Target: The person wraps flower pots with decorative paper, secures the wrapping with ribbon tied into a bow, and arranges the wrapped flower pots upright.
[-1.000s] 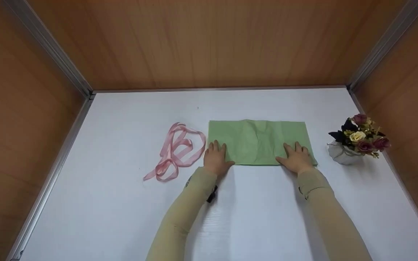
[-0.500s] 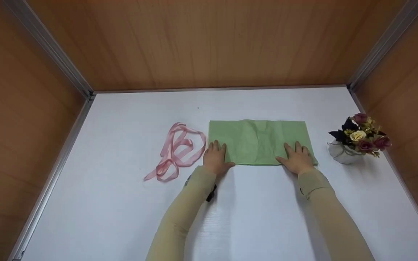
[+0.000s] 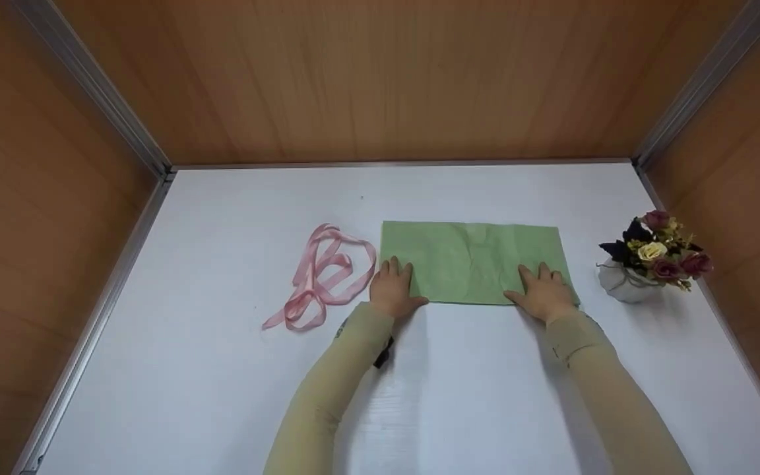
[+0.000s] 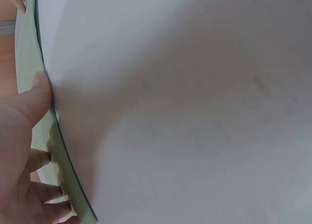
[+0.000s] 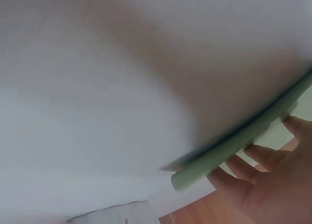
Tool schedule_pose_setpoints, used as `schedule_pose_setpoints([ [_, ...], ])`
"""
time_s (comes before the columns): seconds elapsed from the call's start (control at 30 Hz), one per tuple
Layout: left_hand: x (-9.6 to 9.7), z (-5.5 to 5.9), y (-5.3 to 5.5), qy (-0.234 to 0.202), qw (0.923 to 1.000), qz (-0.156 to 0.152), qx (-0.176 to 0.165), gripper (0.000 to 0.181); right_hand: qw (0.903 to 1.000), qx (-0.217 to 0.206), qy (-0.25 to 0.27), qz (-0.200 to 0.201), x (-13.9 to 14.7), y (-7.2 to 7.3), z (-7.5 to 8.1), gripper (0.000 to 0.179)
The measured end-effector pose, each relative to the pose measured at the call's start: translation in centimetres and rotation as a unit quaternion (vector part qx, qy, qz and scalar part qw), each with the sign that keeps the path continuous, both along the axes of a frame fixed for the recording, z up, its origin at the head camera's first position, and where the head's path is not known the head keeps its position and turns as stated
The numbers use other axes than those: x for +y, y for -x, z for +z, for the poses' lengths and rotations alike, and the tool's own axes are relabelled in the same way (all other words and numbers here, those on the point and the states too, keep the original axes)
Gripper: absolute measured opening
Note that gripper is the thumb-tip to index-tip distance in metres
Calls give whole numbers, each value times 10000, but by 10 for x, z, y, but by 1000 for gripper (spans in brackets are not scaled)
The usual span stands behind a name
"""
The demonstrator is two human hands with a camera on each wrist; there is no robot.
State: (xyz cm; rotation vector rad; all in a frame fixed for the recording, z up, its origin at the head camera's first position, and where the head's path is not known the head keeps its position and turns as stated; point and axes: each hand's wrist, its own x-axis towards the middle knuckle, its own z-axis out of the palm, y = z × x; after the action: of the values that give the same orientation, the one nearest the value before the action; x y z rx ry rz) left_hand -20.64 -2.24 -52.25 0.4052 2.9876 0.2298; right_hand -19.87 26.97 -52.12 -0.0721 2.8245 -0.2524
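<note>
A folded green sheet (image 3: 462, 264), lightly creased in its middle, lies flat on the white table. My left hand (image 3: 393, 287) rests with spread fingers on its near left corner, the thumb along the near edge. On the near right corner my right hand (image 3: 541, 293) presses the sheet, fingers spread as well. Both wrist views show the near edge of the sheet as a rounded fold, with fingertips (image 4: 61, 207) lying over it on the left and fingers (image 5: 265, 155) touching it on the right. A tangled pink ribbon (image 3: 314, 290) lies just left of the sheet.
A white pot (image 3: 625, 280) of artificial-looking flowers (image 3: 667, 254) stands right of the sheet, close to the right wall. Wood-grain panels (image 3: 393, 79) with metal frame strips bound the white table (image 3: 175, 369) at the back and both sides.
The raised crease at the sheet's far edge has gone flatter, and the right hand sits slightly nearer to me. The left hand keeps its place; ribbon and flowers stay put.
</note>
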Motion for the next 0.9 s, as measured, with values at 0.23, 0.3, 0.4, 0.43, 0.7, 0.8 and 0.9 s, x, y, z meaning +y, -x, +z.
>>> schedule_pose_setpoints([
  [0.23,-1,1,5,325,9991,-19,-277,80,9992,134,-295,218,1,-4,3,75],
  [0.3,-2,2,6,369,9987,-25,-341,79,9989,161,-340,270,1,-6,4,75],
  [0.4,-3,4,7,435,9983,-21,-377,80,9986,212,-291,383,1,-8,3,74],
  [0.43,-4,4,8,465,9982,-17,-388,80,9982,249,-264,468,1,-9,3,74],
  [0.7,-10,2,17,693,9968,-33,-406,82,9855,491,178,1613,-1,-13,1,70],
  [0.8,-12,1,20,618,9970,-43,-462,79,9788,594,284,1939,-3,-15,2,70],
  [0.9,-12,2,22,484,9976,-87,-494,75,9742,685,339,2125,-5,-17,3,70],
])
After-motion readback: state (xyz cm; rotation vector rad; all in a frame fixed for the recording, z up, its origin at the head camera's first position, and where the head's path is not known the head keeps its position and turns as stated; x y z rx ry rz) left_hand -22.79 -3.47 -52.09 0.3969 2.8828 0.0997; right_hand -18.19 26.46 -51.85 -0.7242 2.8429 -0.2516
